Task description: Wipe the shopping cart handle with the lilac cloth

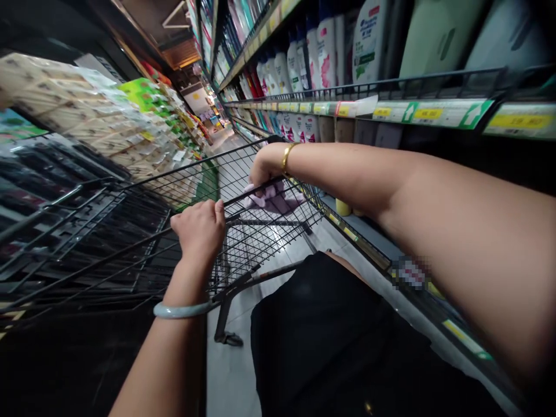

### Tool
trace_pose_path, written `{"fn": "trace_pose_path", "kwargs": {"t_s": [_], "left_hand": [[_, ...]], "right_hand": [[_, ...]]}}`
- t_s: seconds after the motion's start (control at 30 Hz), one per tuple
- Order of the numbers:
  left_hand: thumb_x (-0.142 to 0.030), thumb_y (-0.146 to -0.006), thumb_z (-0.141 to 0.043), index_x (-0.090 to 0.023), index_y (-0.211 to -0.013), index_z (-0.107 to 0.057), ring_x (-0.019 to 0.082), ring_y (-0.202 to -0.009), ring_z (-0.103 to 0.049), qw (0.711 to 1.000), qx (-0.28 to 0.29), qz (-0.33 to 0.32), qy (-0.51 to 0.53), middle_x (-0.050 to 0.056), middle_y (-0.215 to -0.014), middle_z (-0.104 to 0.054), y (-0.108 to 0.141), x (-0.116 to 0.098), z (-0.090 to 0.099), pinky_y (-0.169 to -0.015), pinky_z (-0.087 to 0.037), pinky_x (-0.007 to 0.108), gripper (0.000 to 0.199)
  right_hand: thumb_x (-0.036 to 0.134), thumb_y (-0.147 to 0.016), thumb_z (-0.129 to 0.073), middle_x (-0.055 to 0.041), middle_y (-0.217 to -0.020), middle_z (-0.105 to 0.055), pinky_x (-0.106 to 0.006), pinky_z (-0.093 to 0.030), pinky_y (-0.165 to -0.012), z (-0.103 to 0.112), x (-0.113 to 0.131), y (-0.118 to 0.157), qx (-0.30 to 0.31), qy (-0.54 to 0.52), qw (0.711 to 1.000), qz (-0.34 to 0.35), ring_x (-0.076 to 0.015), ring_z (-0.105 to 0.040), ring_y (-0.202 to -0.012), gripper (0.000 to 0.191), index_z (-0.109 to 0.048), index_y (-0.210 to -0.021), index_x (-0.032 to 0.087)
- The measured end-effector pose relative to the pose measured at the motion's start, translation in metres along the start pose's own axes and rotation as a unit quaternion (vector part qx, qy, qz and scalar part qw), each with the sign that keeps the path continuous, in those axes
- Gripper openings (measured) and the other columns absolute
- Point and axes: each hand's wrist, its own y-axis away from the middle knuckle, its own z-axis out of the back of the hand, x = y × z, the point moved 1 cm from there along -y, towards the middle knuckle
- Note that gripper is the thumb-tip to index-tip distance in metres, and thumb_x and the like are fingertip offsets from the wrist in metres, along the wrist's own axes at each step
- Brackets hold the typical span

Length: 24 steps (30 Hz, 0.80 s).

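Note:
My left hand (200, 226) is closed around the handle bar of a black wire shopping cart (252, 243), thumb side toward the middle. A pale jade-like bangle (182, 310) circles the left wrist. Farther along the same bar, my right hand (264, 165) is bent down with its fingers closed on a crumpled lilac cloth (275, 198). The cloth lies against the bar and hangs inside the basket; the right fingertips are partly hidden. A gold bracelet (285, 158) is on the right wrist. Through the mesh the floor shows.
On the right, shelves hold several shampoo bottles (326, 52) behind a wire rail with yellow price tags (428, 113). To the left stand stacked packaged goods (95, 110) and another dark wire rack or cart (78, 231). The tiled aisle (228, 145) runs ahead.

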Motion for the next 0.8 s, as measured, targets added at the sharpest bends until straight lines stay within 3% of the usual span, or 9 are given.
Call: {"fn": "trace_pose_path", "kwargs": {"t_s": [0.1, 0.2, 0.3, 0.47, 0.57, 0.63, 0.7, 0.8], "left_hand": [[-0.045, -0.106, -0.026, -0.020, -0.085, -0.062, 0.028, -0.094, -0.063, 0.999, -0.047, -0.004, 0.005, 0.011, -0.095, -0.072, 0.009, -0.001, -0.003, -0.072, -0.022, 0.039, 0.049], [-0.044, -0.106, -0.027, -0.020, -0.085, -0.064, 0.027, -0.093, -0.063, 0.997, -0.069, -0.008, 0.019, 0.010, -0.093, -0.072, 0.018, -0.002, -0.002, -0.072, -0.024, 0.039, 0.049], [-0.044, -0.107, -0.027, -0.020, -0.089, -0.067, 0.026, -0.090, -0.064, 0.996, -0.067, -0.030, 0.042, 0.008, -0.090, -0.073, 0.028, 0.003, 0.005, -0.070, -0.025, 0.039, 0.051], [-0.040, -0.108, -0.031, -0.023, -0.095, -0.072, 0.021, -0.084, -0.065, 0.984, -0.076, -0.079, 0.138, 0.004, -0.093, -0.075, 0.048, 0.039, 0.026, -0.071, -0.033, 0.036, 0.046], [-0.041, -0.105, -0.035, -0.023, -0.065, -0.062, 0.026, -0.071, -0.061, 0.992, -0.122, -0.014, 0.040, 0.006, -0.072, -0.070, 0.061, 0.067, 0.030, -0.067, -0.029, 0.039, 0.051], [-0.037, -0.103, -0.034, -0.024, -0.053, -0.053, 0.027, -0.057, -0.053, 0.992, -0.126, 0.015, -0.020, 0.007, -0.057, -0.061, 0.069, 0.079, 0.026, -0.062, -0.021, 0.040, 0.055], [-0.033, -0.101, -0.034, -0.025, -0.050, -0.049, 0.025, -0.052, -0.047, 0.990, -0.139, 0.025, -0.021, 0.006, -0.050, -0.053, 0.076, 0.084, 0.020, -0.061, -0.018, 0.039, 0.054], [-0.028, -0.099, -0.038, -0.025, -0.054, -0.049, 0.023, -0.054, -0.044, 0.982, -0.183, 0.025, 0.034, 0.004, -0.052, -0.049, 0.085, 0.086, 0.013, -0.062, -0.020, 0.039, 0.046]], "right_hand": [[0.004, -0.088, -0.055, 0.0101, -0.070, -0.061, -0.019, -0.053, -0.076, -0.008, 0.005, -0.010, 0.064, 0.010, 0.998, 0.014, -0.0043, -0.064, -0.068, 0.006, -0.059, -0.091, 0.000], [0.002, -0.086, -0.056, 0.0078, -0.075, -0.062, -0.019, -0.054, -0.069, -0.016, 0.017, -0.021, 0.095, -0.022, 0.991, 0.087, -0.0087, -0.065, -0.068, 0.024, -0.059, -0.108, 0.012], [0.007, -0.089, -0.056, 0.0079, -0.077, -0.061, -0.017, -0.051, -0.065, -0.024, 0.033, -0.030, 0.138, -0.042, 0.985, 0.094, -0.0063, -0.062, -0.062, 0.027, -0.056, -0.115, 0.013], [0.017, -0.084, -0.069, 0.0065, -0.073, -0.063, -0.019, -0.052, -0.056, -0.050, 0.060, -0.049, 0.278, 0.051, 0.959, 0.019, -0.0075, -0.060, -0.054, 0.023, -0.062, -0.105, 0.013], [0.018, -0.082, -0.070, 0.0073, -0.068, -0.063, -0.022, -0.055, -0.054, -0.079, 0.071, -0.077, 0.382, 0.088, 0.920, 0.013, -0.0104, -0.061, -0.053, 0.025, -0.064, -0.106, 0.018], [0.018, -0.083, -0.067, 0.0080, -0.068, -0.063, -0.023, -0.056, -0.057, -0.100, 0.074, -0.107, 0.355, 0.141, 0.921, 0.071, -0.0110, -0.063, -0.056, 0.026, -0.064, -0.108, 0.022], [0.017, -0.084, -0.065, 0.0059, -0.075, -0.067, -0.024, -0.057, -0.065, -0.120, 0.074, -0.140, 0.258, 0.223, 0.929, 0.143, -0.0128, -0.067, -0.067, 0.025, -0.065, -0.108, 0.022], [0.019, -0.086, -0.064, -0.0048, -0.105, -0.072, -0.030, -0.057, -0.084, -0.144, 0.067, -0.184, 0.130, 0.318, 0.919, 0.194, -0.0213, -0.069, -0.097, 0.027, -0.068, -0.112, 0.019]]}}
